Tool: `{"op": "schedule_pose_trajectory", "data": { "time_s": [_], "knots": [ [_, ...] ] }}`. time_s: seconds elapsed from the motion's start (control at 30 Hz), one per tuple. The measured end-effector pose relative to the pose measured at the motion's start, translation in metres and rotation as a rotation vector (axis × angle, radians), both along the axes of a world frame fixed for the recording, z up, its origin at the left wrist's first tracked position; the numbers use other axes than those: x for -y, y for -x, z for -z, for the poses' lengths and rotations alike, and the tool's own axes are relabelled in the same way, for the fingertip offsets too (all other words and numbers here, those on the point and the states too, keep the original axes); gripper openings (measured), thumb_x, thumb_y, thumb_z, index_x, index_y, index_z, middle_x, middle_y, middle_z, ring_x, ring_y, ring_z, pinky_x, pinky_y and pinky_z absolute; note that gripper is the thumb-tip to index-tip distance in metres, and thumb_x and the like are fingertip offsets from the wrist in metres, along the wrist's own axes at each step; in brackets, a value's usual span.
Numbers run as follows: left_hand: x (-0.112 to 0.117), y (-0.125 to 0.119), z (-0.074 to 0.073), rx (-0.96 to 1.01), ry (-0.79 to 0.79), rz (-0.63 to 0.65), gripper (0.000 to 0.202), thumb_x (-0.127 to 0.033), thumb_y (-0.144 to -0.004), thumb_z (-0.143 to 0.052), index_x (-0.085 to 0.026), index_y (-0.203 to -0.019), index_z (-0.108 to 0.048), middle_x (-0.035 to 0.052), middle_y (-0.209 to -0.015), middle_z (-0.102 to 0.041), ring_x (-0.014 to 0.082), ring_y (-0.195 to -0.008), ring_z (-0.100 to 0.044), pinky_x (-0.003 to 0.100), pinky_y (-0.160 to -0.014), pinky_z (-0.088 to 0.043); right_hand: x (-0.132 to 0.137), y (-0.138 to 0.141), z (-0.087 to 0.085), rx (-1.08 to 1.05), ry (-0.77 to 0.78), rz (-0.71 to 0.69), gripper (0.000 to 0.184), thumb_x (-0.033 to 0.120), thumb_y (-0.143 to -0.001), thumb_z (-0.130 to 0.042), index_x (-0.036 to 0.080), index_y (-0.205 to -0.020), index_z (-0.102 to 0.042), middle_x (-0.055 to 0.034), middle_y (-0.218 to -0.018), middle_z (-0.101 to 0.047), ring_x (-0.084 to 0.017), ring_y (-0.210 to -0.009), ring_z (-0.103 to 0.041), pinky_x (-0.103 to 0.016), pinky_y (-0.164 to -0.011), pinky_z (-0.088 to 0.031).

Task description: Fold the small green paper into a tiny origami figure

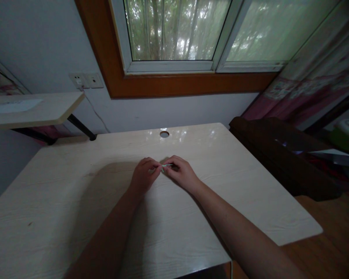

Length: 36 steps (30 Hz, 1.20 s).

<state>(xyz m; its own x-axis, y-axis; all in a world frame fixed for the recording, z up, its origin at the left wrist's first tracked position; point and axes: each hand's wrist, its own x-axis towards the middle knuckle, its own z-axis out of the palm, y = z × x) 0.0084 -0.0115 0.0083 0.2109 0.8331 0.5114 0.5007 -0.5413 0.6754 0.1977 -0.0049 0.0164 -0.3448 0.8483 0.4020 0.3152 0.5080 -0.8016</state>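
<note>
My left hand (144, 175) and my right hand (182, 173) meet over the middle of the desk (174, 217). Both are closed in a pinch, with the fingertips nearly touching. Between them shows a thin, pale green, string-like piece (163, 166), and a short end of it sticks out past the right fingers. It is too small to tell its exact kind, and the fingers cover most of it.
A raised shelf (52, 112) on black legs stands at the back left, with a sheet of paper (16, 106) on it. The desk has a round cable hole (164, 134) at the back. Dark wooden furniture (267, 155) lies beyond the right edge, under a curtain.
</note>
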Motion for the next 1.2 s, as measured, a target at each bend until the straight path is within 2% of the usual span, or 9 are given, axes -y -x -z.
{"op": "schedule_pose_trajectory", "data": {
  "time_s": [0.13,0.27,0.57,0.83,1.2],
  "knots": [
    [0.001,-0.001,-0.003,0.046,0.013,0.018,0.008,-0.021,-0.086,-0.06,-0.02,-0.078,-0.062,0.0029,-0.078,-0.063,0.0171,-0.076,-0.059,0.03,-0.072,-0.049,0.0,0.001,0.001,-0.039,0.054,0.011,0.013,0.031,-0.089,-0.063,0.019,-0.089,-0.068,-0.0022,-0.083,-0.064,-0.015,-0.078,-0.058,-0.026,-0.069,-0.044],
    [-0.001,-0.001,-0.002,0.018,0.004,0.036,0.009,-0.02,-0.087,-0.059,-0.02,-0.08,-0.063,0.003,-0.079,-0.063,0.0168,-0.076,-0.058,0.029,-0.071,-0.048,-0.001,0.0,0.002,-0.048,0.041,0.012,0.011,0.028,-0.089,-0.063,0.019,-0.089,-0.068,-0.0022,-0.084,-0.064,-0.015,-0.079,-0.059,-0.026,-0.07,-0.044],
    [-0.001,0.0,0.003,-0.147,-0.072,-0.004,0.007,-0.02,-0.088,-0.059,-0.02,-0.084,-0.064,0.0043,-0.081,-0.063,0.0194,-0.081,-0.058,0.033,-0.078,-0.047,0.0,-0.002,-0.001,0.096,-0.101,0.011,0.007,0.02,-0.087,-0.06,0.02,-0.088,-0.068,-0.0024,-0.08,-0.063,-0.015,-0.076,-0.058,-0.027,-0.071,-0.045],
    [0.001,-0.002,0.002,-0.234,-0.12,-0.026,0.01,-0.02,-0.089,-0.057,-0.02,-0.082,-0.063,0.0046,-0.082,-0.065,0.0206,-0.082,-0.058,0.035,-0.082,-0.045,0.001,-0.003,-0.003,0.186,-0.2,0.015,0.008,0.018,-0.088,-0.057,0.021,-0.089,-0.065,-0.0037,-0.083,-0.061,-0.017,-0.081,-0.058,-0.029,-0.075,-0.045],
    [0.005,-0.006,0.0,-0.177,-0.153,-0.106,0.018,-0.014,-0.081,-0.059,-0.021,-0.066,-0.051,0.0013,-0.068,-0.056,0.0197,-0.074,-0.051,0.034,-0.074,-0.043,0.009,0.009,-0.005,0.313,-0.325,0.092,0.007,0.022,-0.089,-0.055,0.019,-0.084,-0.06,-0.0066,-0.082,-0.058,-0.021,-0.082,-0.054,-0.033,-0.074,-0.043]
  ]
}}
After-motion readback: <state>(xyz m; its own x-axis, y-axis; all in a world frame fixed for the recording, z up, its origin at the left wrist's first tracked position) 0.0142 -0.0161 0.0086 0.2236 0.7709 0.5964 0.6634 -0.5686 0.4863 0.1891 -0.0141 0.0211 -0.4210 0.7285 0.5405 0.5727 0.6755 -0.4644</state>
